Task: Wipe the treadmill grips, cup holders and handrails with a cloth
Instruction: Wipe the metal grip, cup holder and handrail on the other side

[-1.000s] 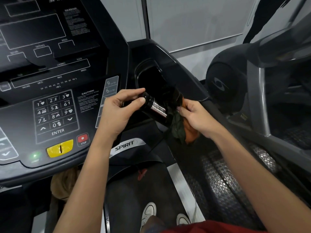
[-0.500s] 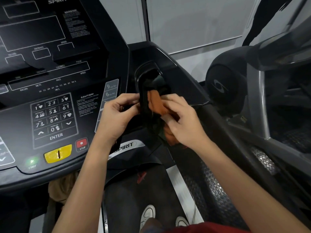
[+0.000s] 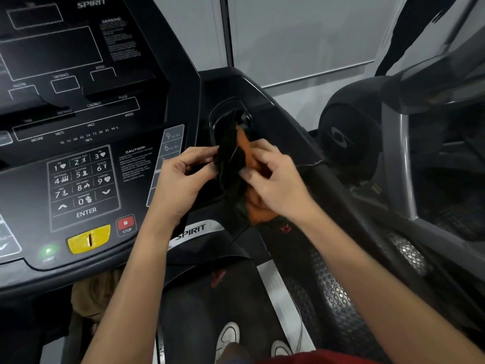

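Both pinched the cloth [image 3: 231, 161] between them: left hand [image 3: 183, 179], right hand [image 3: 274, 179]. Soft, light, limp; likely best gripped bunched.

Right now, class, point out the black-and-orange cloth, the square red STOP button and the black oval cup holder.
Black-and-orange cloth [image 3: 231, 166]: head view, dark middle fold.
Red STOP button [image 3: 125, 222]: head view, centre of its face.
Black cup holder [image 3: 213, 119]: head view, left rim.
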### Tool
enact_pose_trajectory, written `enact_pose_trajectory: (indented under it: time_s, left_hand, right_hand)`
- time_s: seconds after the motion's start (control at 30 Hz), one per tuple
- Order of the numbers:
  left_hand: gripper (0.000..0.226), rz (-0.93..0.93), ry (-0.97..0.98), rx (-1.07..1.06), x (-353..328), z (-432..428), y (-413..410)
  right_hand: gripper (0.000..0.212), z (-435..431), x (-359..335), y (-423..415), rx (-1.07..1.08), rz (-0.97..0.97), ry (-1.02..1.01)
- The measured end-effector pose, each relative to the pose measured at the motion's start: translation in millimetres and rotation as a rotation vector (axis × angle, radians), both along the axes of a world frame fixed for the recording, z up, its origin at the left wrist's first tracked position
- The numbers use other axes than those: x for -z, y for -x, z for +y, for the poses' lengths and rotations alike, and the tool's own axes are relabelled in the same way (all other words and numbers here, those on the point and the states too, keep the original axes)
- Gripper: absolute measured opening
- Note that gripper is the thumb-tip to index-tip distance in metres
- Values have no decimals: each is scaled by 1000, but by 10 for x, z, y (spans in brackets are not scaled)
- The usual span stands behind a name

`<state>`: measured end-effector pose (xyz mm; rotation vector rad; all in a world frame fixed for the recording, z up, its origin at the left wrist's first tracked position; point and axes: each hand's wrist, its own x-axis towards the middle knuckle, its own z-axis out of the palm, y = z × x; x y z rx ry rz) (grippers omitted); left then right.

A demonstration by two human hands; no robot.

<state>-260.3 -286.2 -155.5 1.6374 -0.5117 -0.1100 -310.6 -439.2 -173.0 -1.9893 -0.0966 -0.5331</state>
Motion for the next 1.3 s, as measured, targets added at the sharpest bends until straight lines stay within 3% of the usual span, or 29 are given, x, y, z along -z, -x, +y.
enact_pose_trajectory:
  time_s: [0.07, 0.17, 0.33, 0.5, 0.6, 0.8, 1.03, 1.2, 1.3]
  left_hand:
    - [18, 15, -7, -17, 6, 7, 0]
    - [38, 3, -32, -33, 3, 16, 6]
    - [25, -10, -46, 43, -39, 30, -12]
    - [24, -8, -80, 60, -69, 63, -35]
    - [24, -6, -84, 78, -76, 67, -54]
    - [28, -27, -103, 139, -85, 86, -149]
    - [23, 4, -101, 154, -82, 106, -168]
    - [23, -8, -107, 162, -82, 100, -178]
    - [23, -1, -89, 157, -79, 102, -174]
  right_hand:
    - [29, 157, 51, 77, 114, -112, 141]
    - [21, 310, 135, 93, 260, -273, 226]
    - [21, 170, 387, 231, 314, -390, 304]
    - [20, -89, 664, 550, 425, -294, 221]
    - [29, 29, 551, 516, 463, -227, 230]
    - [27, 524, 274, 147, 532, -329, 269]
    - [31, 139, 859, 498, 688, -244, 147]
    - [39, 38, 651, 477, 614, -114, 69]
    - [38, 70, 261, 255, 333, -73, 28]
